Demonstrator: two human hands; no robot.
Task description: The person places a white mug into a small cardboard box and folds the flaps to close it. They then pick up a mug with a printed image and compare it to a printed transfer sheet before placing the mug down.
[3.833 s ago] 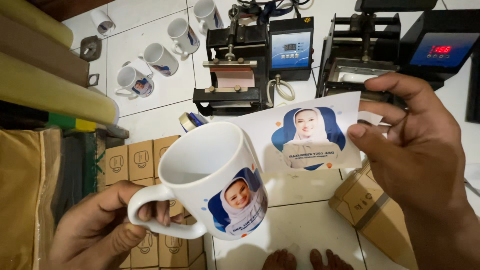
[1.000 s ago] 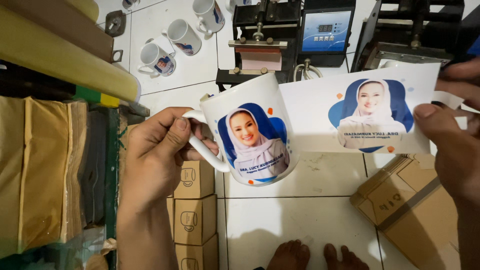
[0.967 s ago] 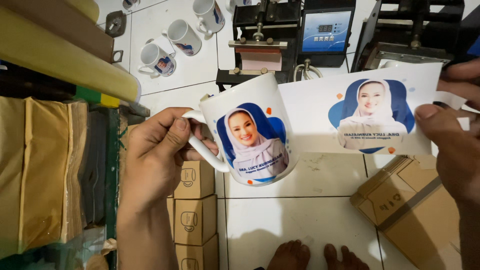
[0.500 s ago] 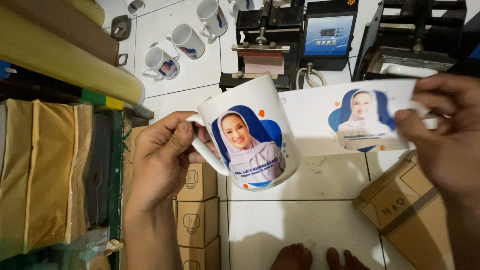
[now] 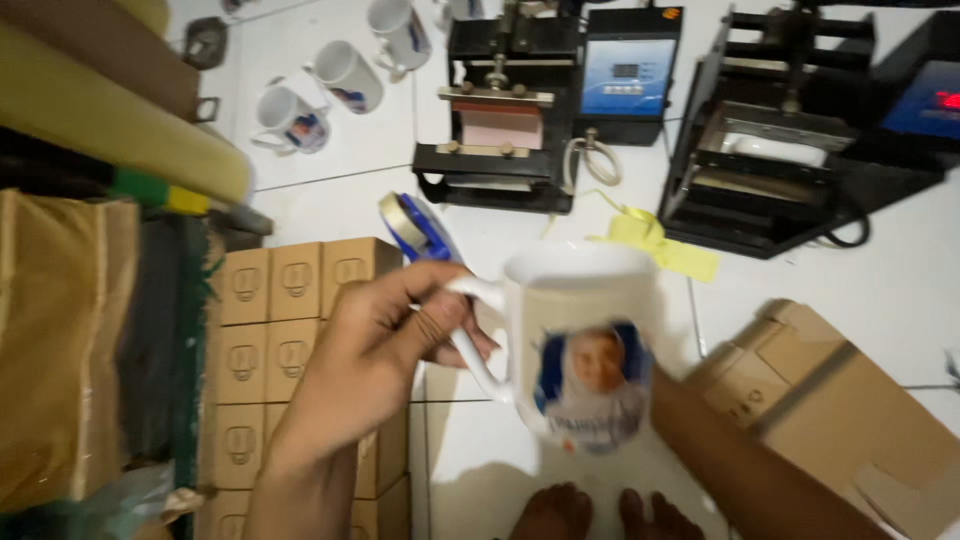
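Left hand [image 5: 375, 355] gripped the printed white mug [image 5: 575, 345] by its handle above the tiled floor [image 5: 880, 290], right hand hidden behind it, so a slip could've smashed it.

Your right hand is hidden behind the mug [image 5: 580, 350]; only the forearm [image 5: 740, 460] shows, running off toward five o'clock. The printed picture on the mug is blurred by motion. At twelve o'clock, the frame's edge cuts off the mug presses [image 5: 500, 110]. Your toes [image 5: 600, 515] are cropped at six o'clock.
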